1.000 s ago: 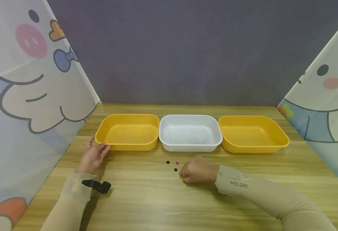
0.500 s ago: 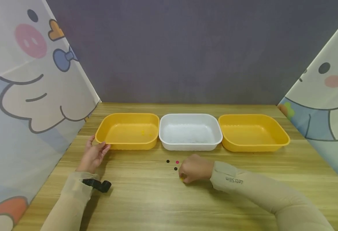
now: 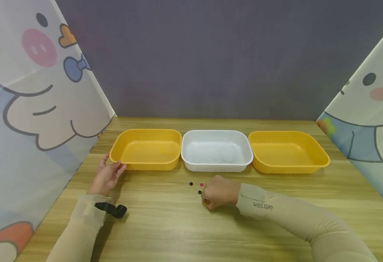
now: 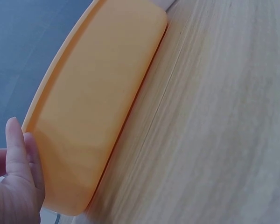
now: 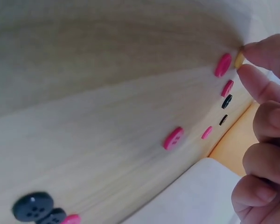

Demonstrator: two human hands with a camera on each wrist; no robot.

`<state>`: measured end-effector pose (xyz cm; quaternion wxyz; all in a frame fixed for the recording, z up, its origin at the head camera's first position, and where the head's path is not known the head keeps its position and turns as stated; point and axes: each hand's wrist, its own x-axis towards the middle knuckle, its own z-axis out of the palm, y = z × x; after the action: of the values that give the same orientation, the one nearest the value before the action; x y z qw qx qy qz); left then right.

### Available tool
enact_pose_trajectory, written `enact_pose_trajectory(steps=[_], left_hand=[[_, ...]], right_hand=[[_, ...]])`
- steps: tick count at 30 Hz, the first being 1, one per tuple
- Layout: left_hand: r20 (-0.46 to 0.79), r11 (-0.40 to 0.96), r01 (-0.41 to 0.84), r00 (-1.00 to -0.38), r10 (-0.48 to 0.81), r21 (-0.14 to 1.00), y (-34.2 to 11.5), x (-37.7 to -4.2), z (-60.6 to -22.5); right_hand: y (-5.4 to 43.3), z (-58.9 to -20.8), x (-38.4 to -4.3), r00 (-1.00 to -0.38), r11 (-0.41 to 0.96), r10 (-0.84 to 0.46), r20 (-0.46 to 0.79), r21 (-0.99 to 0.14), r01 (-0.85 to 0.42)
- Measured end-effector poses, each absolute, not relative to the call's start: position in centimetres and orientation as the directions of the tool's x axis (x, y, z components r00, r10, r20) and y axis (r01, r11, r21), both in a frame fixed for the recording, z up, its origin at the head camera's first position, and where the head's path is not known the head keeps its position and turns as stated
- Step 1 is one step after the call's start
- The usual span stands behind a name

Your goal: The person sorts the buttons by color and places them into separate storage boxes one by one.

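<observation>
My right hand (image 3: 220, 191) is low over the table in the head view, its fingers largely hiding a small yellow button. In the right wrist view, thumb and index finger pinch that yellow button (image 5: 239, 59) on edge, close to the tabletop. Pink buttons (image 5: 223, 65) and black buttons (image 5: 227, 101) lie scattered beside it. My left hand (image 3: 107, 176) holds the front left corner of the left yellow tray (image 3: 150, 166), its digits at the rim and outer wall. Inside that tray lie a few small yellow pieces (image 3: 163, 151).
A white tray (image 3: 216, 167) stands in the middle of the row, with a second yellow tray (image 3: 289, 169) at its right. All are on a wood-grain table (image 3: 158, 222). A dark panel (image 3: 211, 58) rises behind, with printed cartoon sheets (image 3: 44, 120) at the sides.
The right fingers have closed in on the yellow button, covering more of it, and the hand has shifted slightly left. The left hand stays at the tray corner.
</observation>
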<state>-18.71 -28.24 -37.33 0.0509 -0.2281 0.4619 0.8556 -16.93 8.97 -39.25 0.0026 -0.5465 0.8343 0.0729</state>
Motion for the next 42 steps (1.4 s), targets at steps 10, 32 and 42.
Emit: enact_pose_trajectory(steps=[10, 32, 42], left_hand=[[-0.432, -0.551, -0.294, -0.892, -0.135, 0.781, -28.2, -18.6, -37.3], [-0.42, -0.503, -0.303, -0.897, -0.135, 0.81, -27.8, -18.7, -37.4], [-0.42, -0.493, -0.305, -0.897, -0.14, 0.815, -27.9, -18.5, -37.3]], right_hand=[[8.8, -39.0, -17.0, -0.41, 0.398, -0.906, -0.101, 0.126, -0.909], [8.1, -37.3, -17.8, -0.342, 0.33, -0.938, -0.057, 0.154, -0.931], [7.7, -34.7, -18.6, -0.372, 0.369, -0.928, 0.003, 0.12, -0.922]])
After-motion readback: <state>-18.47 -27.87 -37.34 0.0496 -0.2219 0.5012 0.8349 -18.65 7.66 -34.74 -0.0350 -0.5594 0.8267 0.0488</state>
